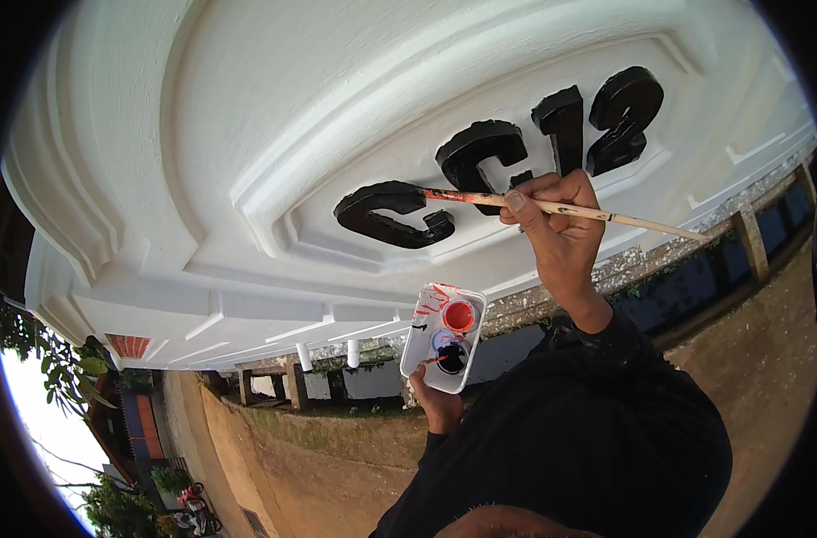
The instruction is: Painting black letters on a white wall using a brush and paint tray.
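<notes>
My right hand (563,232) pinches a long wooden-handled paintbrush (576,210), its lower part smeared red and black. The brush tip meets the upper end of the leftmost raised black letter (374,208); whether it touches cannot be told. More glossy black raised characters (623,114) stand on the white moulded panel (314,228), partly hidden behind my right hand. Below, my left hand (436,405) holds a white plastic tray (418,346) by its near end. Inside are a cup of red paint (459,315) and a cup of black paint (452,360), with a thin reddish stick across the black cup.
A white wall (200,168) with deep mouldings curves around the panel. Along its foot run a weathered concrete ledge (623,272) and short posts (751,242). Two white pipe ends (352,353) stick out low down. Motorcycles (196,511) stand by the paved ground (314,464).
</notes>
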